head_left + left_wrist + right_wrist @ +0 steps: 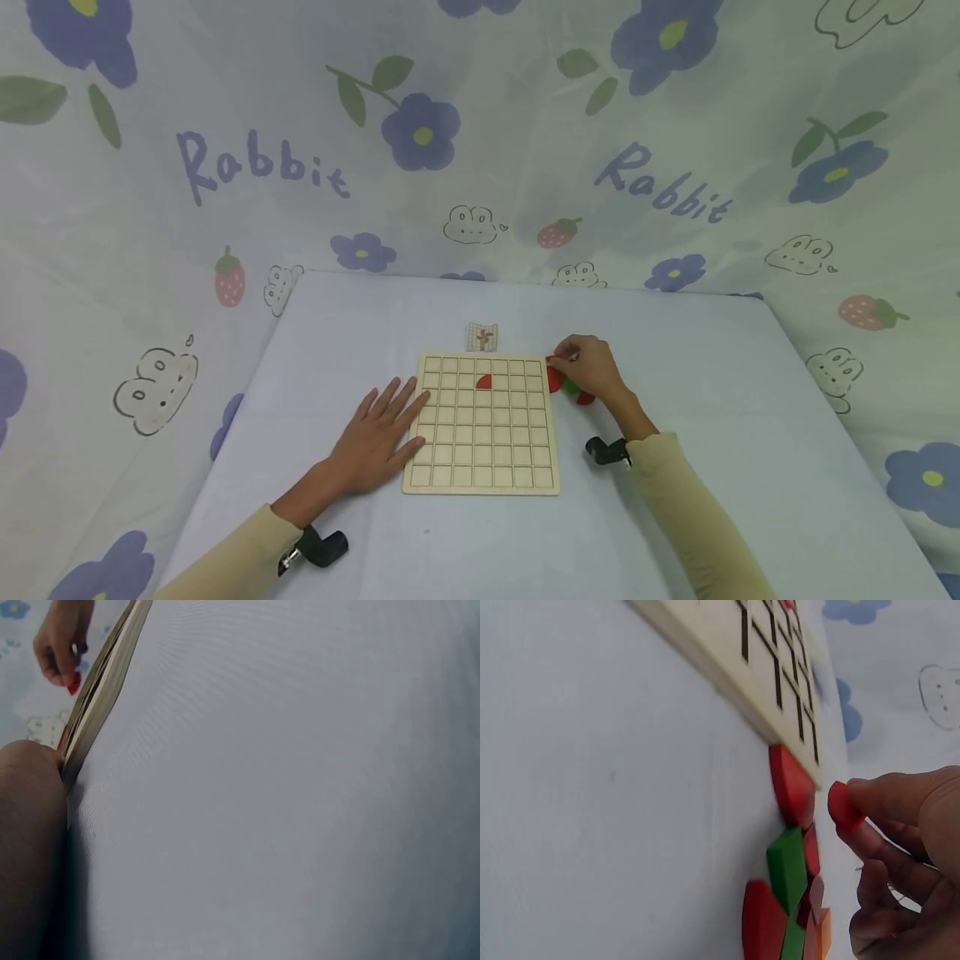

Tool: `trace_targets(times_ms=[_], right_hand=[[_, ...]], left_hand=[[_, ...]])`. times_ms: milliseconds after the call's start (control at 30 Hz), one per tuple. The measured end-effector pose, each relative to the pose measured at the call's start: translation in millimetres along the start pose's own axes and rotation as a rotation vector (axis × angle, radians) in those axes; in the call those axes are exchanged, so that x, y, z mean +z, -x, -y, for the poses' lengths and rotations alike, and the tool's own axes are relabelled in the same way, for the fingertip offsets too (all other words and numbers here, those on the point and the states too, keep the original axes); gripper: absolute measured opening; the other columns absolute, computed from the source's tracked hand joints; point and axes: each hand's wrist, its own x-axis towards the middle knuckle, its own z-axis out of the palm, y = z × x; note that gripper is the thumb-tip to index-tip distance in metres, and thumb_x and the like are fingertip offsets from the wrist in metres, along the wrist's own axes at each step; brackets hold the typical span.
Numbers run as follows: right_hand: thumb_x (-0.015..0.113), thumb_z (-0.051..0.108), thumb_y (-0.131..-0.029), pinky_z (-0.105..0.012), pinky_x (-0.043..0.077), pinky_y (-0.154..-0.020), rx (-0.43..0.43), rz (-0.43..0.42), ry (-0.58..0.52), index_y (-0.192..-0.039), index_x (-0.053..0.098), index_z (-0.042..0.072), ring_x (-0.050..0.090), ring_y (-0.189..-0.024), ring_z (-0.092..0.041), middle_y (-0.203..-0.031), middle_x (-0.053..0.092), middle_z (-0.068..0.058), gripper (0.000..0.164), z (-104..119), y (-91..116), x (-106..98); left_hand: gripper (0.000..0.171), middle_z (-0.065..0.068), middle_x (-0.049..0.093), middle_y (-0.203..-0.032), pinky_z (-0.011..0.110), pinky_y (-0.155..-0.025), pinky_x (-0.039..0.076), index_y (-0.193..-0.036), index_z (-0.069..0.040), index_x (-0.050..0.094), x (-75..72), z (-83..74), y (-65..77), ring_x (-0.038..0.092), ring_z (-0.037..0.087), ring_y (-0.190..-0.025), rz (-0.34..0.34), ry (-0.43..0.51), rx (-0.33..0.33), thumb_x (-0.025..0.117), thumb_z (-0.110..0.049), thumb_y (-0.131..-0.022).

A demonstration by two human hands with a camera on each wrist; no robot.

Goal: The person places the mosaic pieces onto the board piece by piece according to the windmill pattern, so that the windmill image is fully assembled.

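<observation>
A square wooden grid board (483, 433) lies on the white table, with one red quarter-round piece (484, 382) in a cell of an upper row. My left hand (381, 440) rests flat at the board's left edge, fingers spread and fingertips over its rim. Just off the board's upper right corner, my right hand (592, 367) pinches a small red piece (843, 806) between thumb and fingers, raised off the table. Below that hand lies a pile of red, green and orange pieces; a green block (786, 866) and a red block (792, 786) stand out, the red one against the board.
Behind the board sits a small pattern card (482, 337) with a reddish figure on a grid. A patterned cloth (465, 167) with flowers and rabbits hangs behind the white tabletop (360, 333). Dark cameras are strapped at both wrists.
</observation>
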Motion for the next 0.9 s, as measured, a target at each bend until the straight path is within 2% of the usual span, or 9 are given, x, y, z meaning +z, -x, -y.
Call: trace_targets(times_ms=[200, 367, 500, 700, 900], right_hand=[[0.077, 0.022, -0.087, -0.034, 0.053, -0.065, -0.046, -0.007, -0.133, -0.103, 0.076, 0.009, 0.064, -0.078, -0.018, -0.088, 0.070, 0.000, 0.020, 14, 8, 4], [0.078, 0.020, -0.087, -0.035, 0.054, -0.057, -0.033, 0.051, -0.261, -0.100, 0.075, 0.011, 0.065, -0.074, -0.018, -0.086, 0.070, 0.000, 0.016, 33, 15, 9], [0.080, 0.016, -0.085, -0.033, 0.055, -0.059, -0.037, 0.090, -0.325, -0.098, 0.075, 0.011, 0.067, -0.074, -0.018, -0.086, 0.068, -0.001, 0.016, 47, 21, 16], [0.077, 0.012, -0.087, -0.032, 0.055, -0.064, -0.084, 0.148, -0.353, -0.108, 0.074, 0.011, 0.067, -0.074, -0.014, -0.086, 0.065, -0.001, 0.022, 56, 28, 32], [0.076, 0.012, -0.086, -0.030, 0.054, -0.064, -0.127, 0.151, -0.311, -0.098, 0.075, 0.011, 0.064, -0.071, -0.012, -0.083, 0.066, 0.004, 0.012, 61, 34, 45]], left_hand=[[0.067, 0.010, 0.015, -0.163, 0.055, -0.116, 0.008, -0.157, -0.015, 0.026, -0.6, 0.0, 0.1, 0.008, 0.033, -0.148, 0.008, -0.003, -0.001, 0.038, -0.051, -0.102], [0.067, 0.008, 0.013, -0.163, 0.054, -0.116, 0.007, -0.158, -0.016, 0.024, -0.4, -0.2, 0.6, 0.007, 0.031, -0.149, 0.027, -0.024, -0.009, 0.036, -0.052, -0.102], [0.067, 0.008, 0.013, -0.163, 0.054, -0.116, 0.008, -0.158, -0.016, 0.024, -0.8, -0.8, 1.2, 0.007, 0.032, -0.149, 0.028, -0.035, -0.012, 0.035, -0.052, -0.102], [0.067, 0.008, 0.014, -0.163, 0.054, -0.116, 0.008, -0.158, -0.016, 0.025, -1.5, -1.5, 1.2, 0.008, 0.032, -0.149, 0.023, -0.038, -0.011, 0.035, -0.052, -0.102], [0.067, 0.009, 0.015, -0.163, 0.055, -0.115, 0.009, -0.157, -0.015, 0.027, -1.7, -1.9, 1.0, 0.009, 0.033, -0.148, 0.014, -0.030, -0.005, 0.038, -0.051, -0.102]])
